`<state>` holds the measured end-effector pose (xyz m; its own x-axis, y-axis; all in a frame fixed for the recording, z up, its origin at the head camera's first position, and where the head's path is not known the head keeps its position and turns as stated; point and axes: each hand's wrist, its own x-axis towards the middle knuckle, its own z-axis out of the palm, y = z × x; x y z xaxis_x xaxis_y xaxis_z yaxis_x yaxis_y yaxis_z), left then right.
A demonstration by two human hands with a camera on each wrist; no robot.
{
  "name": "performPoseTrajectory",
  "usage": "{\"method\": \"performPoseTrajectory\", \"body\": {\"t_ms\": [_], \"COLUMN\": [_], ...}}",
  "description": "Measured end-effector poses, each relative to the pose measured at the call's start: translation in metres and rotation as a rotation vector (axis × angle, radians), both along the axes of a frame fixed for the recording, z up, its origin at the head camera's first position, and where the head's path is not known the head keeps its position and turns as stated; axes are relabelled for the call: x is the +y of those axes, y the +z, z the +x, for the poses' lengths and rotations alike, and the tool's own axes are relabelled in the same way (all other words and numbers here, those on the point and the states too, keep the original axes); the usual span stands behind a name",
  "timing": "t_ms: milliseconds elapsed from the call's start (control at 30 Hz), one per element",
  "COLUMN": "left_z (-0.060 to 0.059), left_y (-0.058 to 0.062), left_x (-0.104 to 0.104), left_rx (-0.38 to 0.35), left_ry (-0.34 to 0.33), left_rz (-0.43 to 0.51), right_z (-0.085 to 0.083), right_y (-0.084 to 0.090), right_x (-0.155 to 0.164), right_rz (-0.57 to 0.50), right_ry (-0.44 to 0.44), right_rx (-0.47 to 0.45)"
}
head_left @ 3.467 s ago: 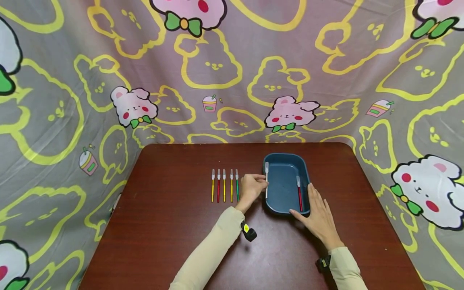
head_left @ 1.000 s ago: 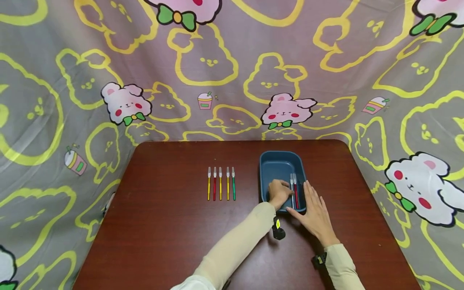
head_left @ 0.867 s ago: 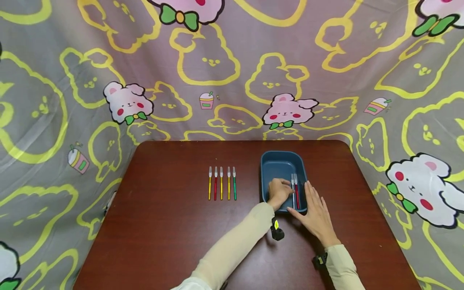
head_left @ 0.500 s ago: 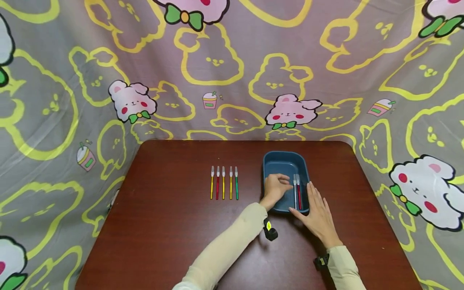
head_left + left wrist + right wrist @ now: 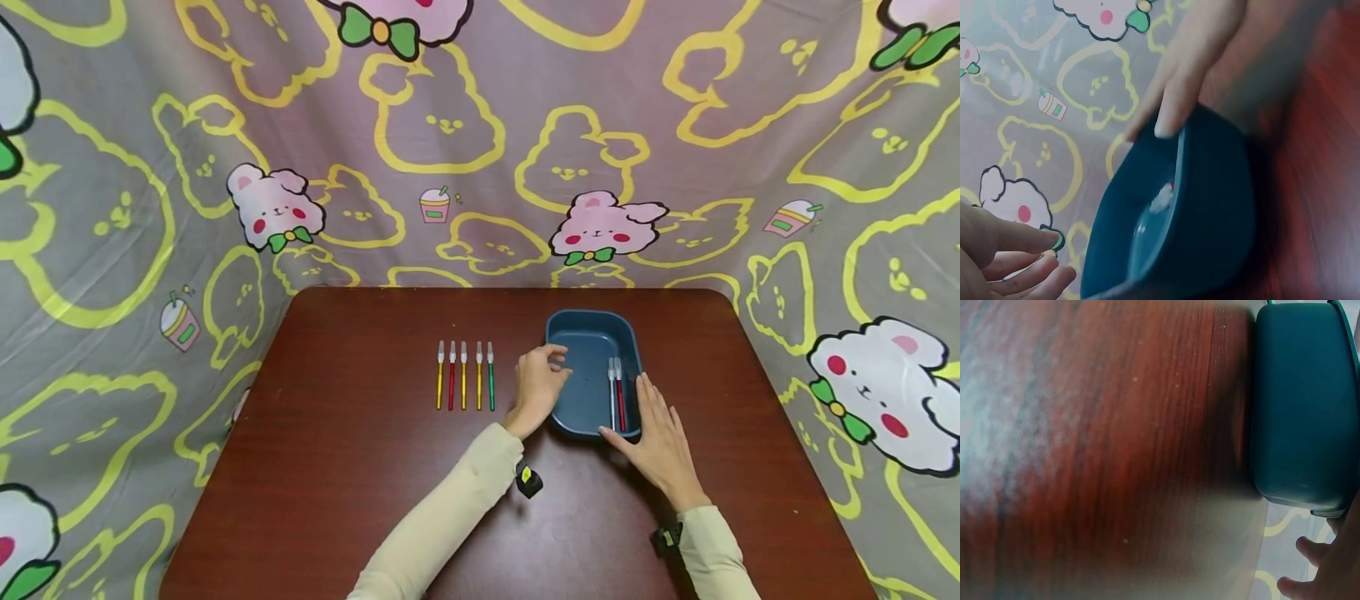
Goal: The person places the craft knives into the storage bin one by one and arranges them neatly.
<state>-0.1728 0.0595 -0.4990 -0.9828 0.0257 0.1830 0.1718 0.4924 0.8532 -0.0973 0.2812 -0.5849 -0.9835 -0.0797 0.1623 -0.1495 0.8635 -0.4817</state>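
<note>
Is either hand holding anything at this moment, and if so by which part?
Nothing is gripped. The left hand hovers empty by the blue tray; the right hand lies flat against the tray's right wall, fingers straight.

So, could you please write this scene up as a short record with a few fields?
left hand: empty, fingers loosely curled, over the left rim of the blue tray
right hand: flat against the tray's right near corner
in tray: white pen and red pen, side by side
on table: row of five pens: yellow, red, yellow, yellow, green
</note>
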Motion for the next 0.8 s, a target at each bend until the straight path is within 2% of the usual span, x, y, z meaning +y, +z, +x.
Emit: {"method": "performPoseTrajectory", "body": {"t_ms": [100, 233, 400, 633, 800], "left_z": [0.001, 0.003, 0.003, 0.003, 0.002], "left_y": [-0.001, -0.003, -0.007, -0.023, -0.037], "left_x": [-0.011, -0.027, -0.045, -0.074, -0.093], "left_rx": [0.055, 0.065, 0.055, 0.071, 0.139], "left_ry": [0.026, 0.058, 0.116, 0.233, 0.323], "left_rz": [-0.049, -0.043, -0.082, -0.113, -0.108], "right_z": [0.000, 0.000, 0.000, 0.000, 0.000], "right_y": [0.000, 0.001, 0.000, -0.001, -0.001], "right_x": [0.000, 0.000, 0.000, 0.000, 0.000], "right_rz": [-0.001, -0.008, -0.014, -0.019, -0.019], "right_ry": [0.000, 0.002, 0.004, 0.007, 0.008], "right_rx": [-0.001, 0.000, 0.007, 0.006, 0.013]}}
